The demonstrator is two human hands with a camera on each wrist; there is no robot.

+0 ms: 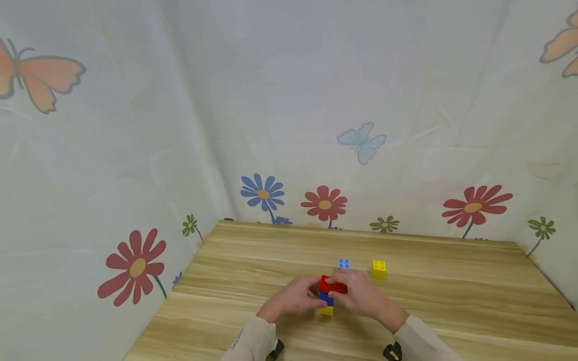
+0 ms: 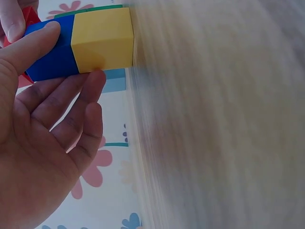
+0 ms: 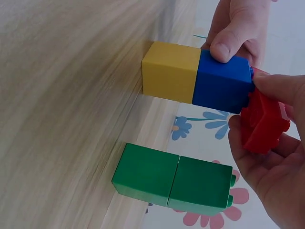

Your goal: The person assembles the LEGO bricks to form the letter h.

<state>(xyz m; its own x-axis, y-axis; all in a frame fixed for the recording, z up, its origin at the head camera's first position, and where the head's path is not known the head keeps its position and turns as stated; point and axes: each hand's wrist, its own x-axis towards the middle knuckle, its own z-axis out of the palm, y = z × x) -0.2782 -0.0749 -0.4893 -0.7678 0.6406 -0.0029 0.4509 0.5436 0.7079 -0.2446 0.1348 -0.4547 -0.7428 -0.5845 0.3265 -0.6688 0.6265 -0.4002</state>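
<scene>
My left hand (image 1: 298, 297) steadies a small stack, its thumb and fingers pinching the blue brick (image 2: 52, 52). Under that blue brick is a yellow brick (image 3: 171, 71), standing on the table. Between the thumb and fingers of my right hand (image 1: 358, 296) is a longer red brick (image 1: 334, 285). It sits over the top of the blue brick, tilted against it in the right wrist view, with a blue stud showing beside it.
Behind the hands stand a light blue brick (image 1: 344, 263) and a separate yellow brick (image 1: 379, 269). Two stacked green bricks (image 3: 174, 179) stand near the right hand. A flower-printed curtain (image 1: 289, 125) rises along the back edge of the wooden table (image 1: 217, 301).
</scene>
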